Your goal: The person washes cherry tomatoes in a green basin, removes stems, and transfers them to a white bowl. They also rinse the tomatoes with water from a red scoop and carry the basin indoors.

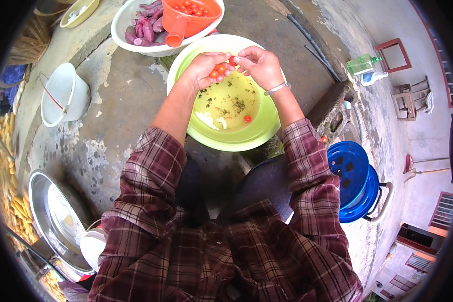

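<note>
Over a lime-green plastic basin (234,142), my left hand (205,68) is cupped palm up around a few cherry tomatoes (217,71). My right hand (259,66), with a silver bangle on its wrist, pinches one more red cherry tomato (233,60) against the left fingertips. Shallow water (232,113) fills the bottom of the basin, with green stem bits (238,102) scattered in it. A single cherry tomato (247,119) lies in that water, apart from both hands.
Beyond the basin, a white tub (117,28) holds purple sweet potatoes (146,28) and an orange ladle (187,26) of cherry tomatoes. A white bucket (66,96) and a metal basin (41,211) stand left. A blue cable reel (349,181) sits right, beside a concrete block (334,109).
</note>
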`<control>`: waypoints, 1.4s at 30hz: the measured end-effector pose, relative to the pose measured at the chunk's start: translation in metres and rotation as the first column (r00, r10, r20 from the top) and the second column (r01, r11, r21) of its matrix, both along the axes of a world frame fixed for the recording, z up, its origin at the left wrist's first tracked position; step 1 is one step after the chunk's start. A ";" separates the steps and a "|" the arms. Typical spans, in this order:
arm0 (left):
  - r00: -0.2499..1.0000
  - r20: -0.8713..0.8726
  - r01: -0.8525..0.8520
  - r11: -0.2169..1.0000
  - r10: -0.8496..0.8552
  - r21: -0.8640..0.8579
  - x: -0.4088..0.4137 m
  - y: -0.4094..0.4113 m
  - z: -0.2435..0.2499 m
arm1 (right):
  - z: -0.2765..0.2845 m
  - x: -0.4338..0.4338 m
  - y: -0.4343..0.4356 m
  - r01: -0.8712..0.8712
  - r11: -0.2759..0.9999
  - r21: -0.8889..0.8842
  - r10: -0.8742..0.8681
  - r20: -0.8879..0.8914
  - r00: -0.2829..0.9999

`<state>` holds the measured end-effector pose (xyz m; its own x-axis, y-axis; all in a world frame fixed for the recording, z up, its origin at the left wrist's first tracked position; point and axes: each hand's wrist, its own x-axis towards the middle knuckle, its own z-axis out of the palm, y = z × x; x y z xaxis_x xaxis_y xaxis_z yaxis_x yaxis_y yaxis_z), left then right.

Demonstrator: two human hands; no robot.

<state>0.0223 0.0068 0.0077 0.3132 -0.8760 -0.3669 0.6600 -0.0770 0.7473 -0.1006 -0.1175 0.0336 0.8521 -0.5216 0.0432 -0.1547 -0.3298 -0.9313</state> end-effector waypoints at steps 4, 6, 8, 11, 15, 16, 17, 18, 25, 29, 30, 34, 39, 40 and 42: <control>1.000 -0.027 -0.003 1.000 0.002 -0.020 -0.001 0.002 0.005 | 0.004 -0.003 0.005 -0.016 0.986 -0.169 0.028 0.069 0.997; 1.000 -0.020 0.017 0.999 -0.018 -0.033 0.001 0.001 0.000 | 0.001 -0.003 0.002 -0.014 0.998 -0.054 0.019 0.089 0.996; 0.998 0.002 0.057 0.998 -0.057 -0.038 0.004 0.001 -0.003 | -0.002 -0.001 0.000 -0.003 1.000 -0.007 0.003 0.085 0.996; 0.998 0.004 0.068 0.997 -0.068 -0.026 0.003 0.000 -0.004 | -0.007 0.002 -0.004 0.056 0.998 -0.037 -0.057 -0.018 0.998; 0.999 -0.039 0.014 0.996 -0.017 -0.083 -0.004 0.002 0.008 | -0.040 0.003 -0.013 -0.040 0.827 -0.560 -0.227 -0.397 0.889; 0.999 -0.035 0.006 0.997 -0.009 -0.078 -0.003 0.003 0.009 | -0.051 0.004 -0.012 -0.172 0.658 -0.733 -0.310 -0.472 0.825; 1.000 -0.030 -0.001 0.997 -0.002 -0.073 -0.002 0.004 0.009 | -0.065 0.000 -0.004 -0.305 0.631 -0.713 -0.255 -0.562 0.787; 1.000 -0.027 -0.005 0.997 0.004 -0.072 -0.001 0.004 0.009 | -0.077 -0.005 0.011 -0.431 0.593 -0.680 -0.209 -0.647 0.733; 0.996 0.033 -0.090 0.995 0.089 0.044 0.009 0.003 0.000 | -0.033 0.006 -0.004 0.012 0.951 -0.309 -0.116 -0.320 0.940; 0.997 0.059 -0.060 0.995 0.055 0.083 0.009 0.003 -0.004 | -0.030 0.013 0.004 0.034 0.998 0.050 -0.039 0.109 0.993; 0.997 0.063 -0.046 0.996 0.041 0.075 0.008 0.003 -0.003 | -0.031 0.016 0.005 0.023 0.999 0.038 -0.028 0.137 0.990; 0.997 0.063 -0.044 0.997 0.040 0.063 0.006 0.001 -0.003 | -0.024 0.015 0.005 0.007 0.960 0.278 -0.039 0.110 0.993; 0.998 0.031 -0.062 0.995 0.060 0.075 0.004 -0.002 -0.005 | -0.044 0.017 -0.004 0.078 0.905 0.417 -0.141 0.124 0.982; 0.998 0.022 -0.054 0.997 0.053 0.060 0.004 -0.002 -0.004 | -0.048 0.017 -0.005 0.100 0.915 0.392 -0.161 0.125 0.979; 0.999 0.004 -0.036 0.999 0.036 0.029 0.004 -0.001 -0.002 | -0.061 0.012 -0.009 0.125 0.940 -0.317 -0.187 -0.172 0.967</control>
